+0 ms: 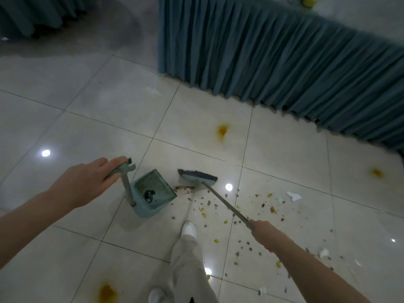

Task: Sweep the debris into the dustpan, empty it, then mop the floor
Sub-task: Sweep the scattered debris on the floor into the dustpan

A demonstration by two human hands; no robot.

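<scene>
A green dustpan point(156, 184) stands on the tiled floor, its mouth facing right, with a small dark clump inside. My left hand point(87, 182) grips the top of its upright handle. My right hand point(261, 231) holds the grey pole of a broom point(197, 177), whose green head with dark bristles rests on the floor just right of the dustpan's mouth. A small pile of brown crumbs point(184, 188) lies between broom head and dustpan. Scattered debris point(240, 215), brown and yellow bits plus white paper scraps, spreads across the tiles to the right.
A table with a pleated blue skirt point(284, 62) runs along the back right. Another blue skirt point(32, 14) hangs at the top left. Orange-brown stains point(222, 130) mark the floor ahead, at the right point(376, 172) and near my feet point(107, 293). My white shoe point(189, 229) stands among the debris.
</scene>
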